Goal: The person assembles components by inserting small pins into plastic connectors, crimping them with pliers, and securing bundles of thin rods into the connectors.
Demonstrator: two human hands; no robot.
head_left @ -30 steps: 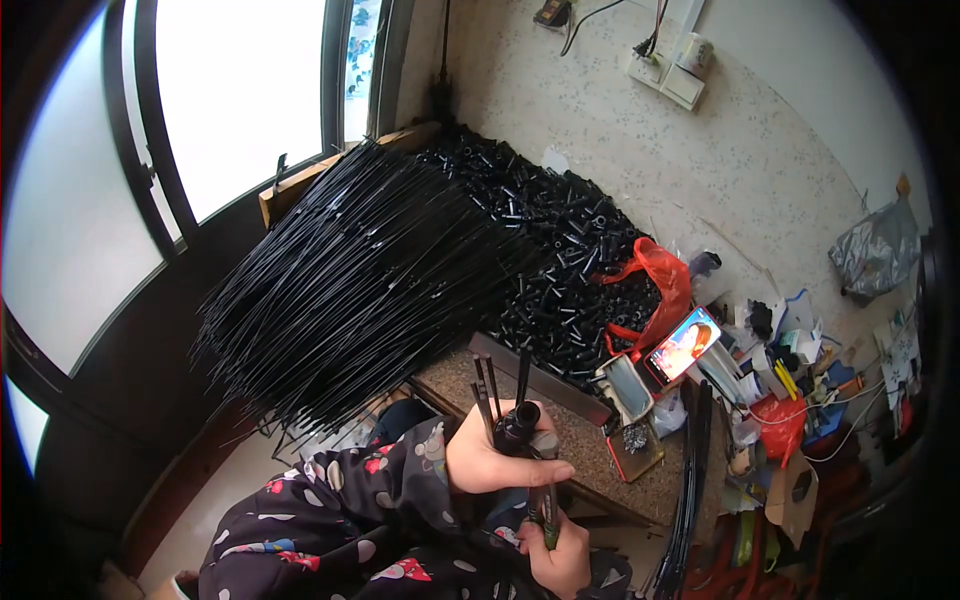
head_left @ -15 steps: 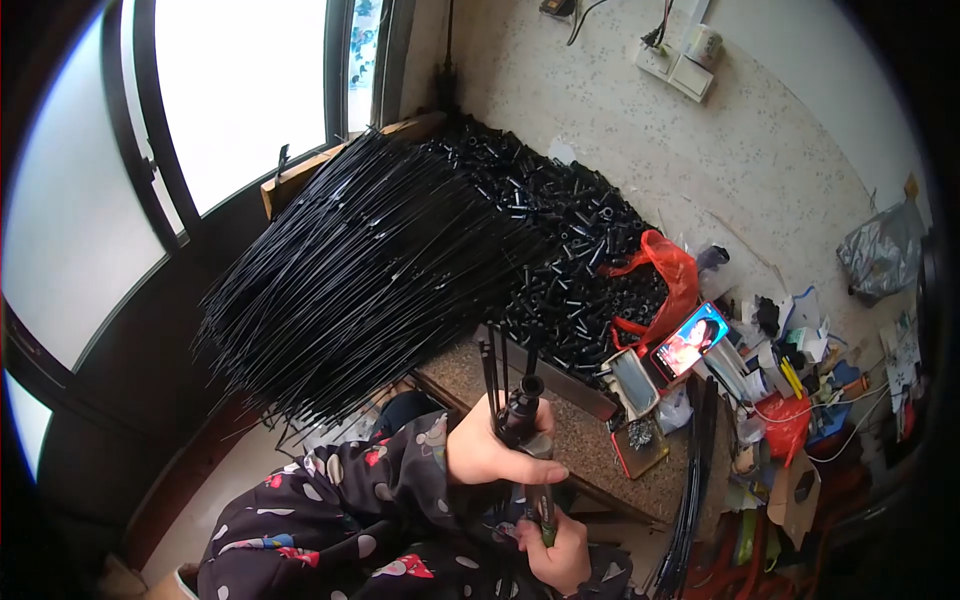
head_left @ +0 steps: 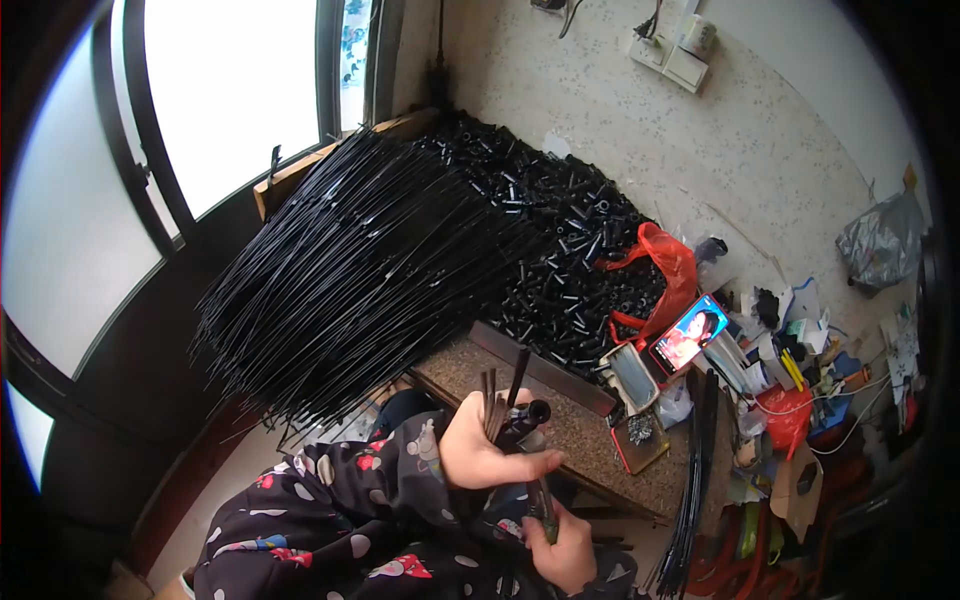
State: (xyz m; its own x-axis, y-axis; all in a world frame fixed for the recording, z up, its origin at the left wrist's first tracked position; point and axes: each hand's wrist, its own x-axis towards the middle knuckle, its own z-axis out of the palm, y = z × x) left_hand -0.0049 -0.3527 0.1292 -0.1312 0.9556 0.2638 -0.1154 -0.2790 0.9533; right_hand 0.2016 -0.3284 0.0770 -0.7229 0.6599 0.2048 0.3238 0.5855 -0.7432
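My left hand [head_left: 478,452] is wrapped round a black tubular piece [head_left: 524,422], whose round open end tilts up to the right. Several thin dark rods [head_left: 489,395] stick up out of the same grip. Below it, my right hand [head_left: 562,552] is closed round a slim tool with a dark, greenish handle [head_left: 546,515]; its kind cannot be made out. The tool's upper part reaches up to the left thumb, and whether it touches the black piece is hidden.
A large bundle of thin black rods [head_left: 340,270] and a heap of short black tubes [head_left: 560,220] cover the speckled table [head_left: 455,372]. A metal bar [head_left: 540,366] edges the heap. Beside it are a red bag [head_left: 672,275], a lit phone [head_left: 690,335], a small box of screws [head_left: 638,432] and more rods [head_left: 693,480].
The black piece and the rods in my left hand have dropped slightly and tilted, the open end now leaning right. My right hand has shifted a little right and stays closed on the tool.
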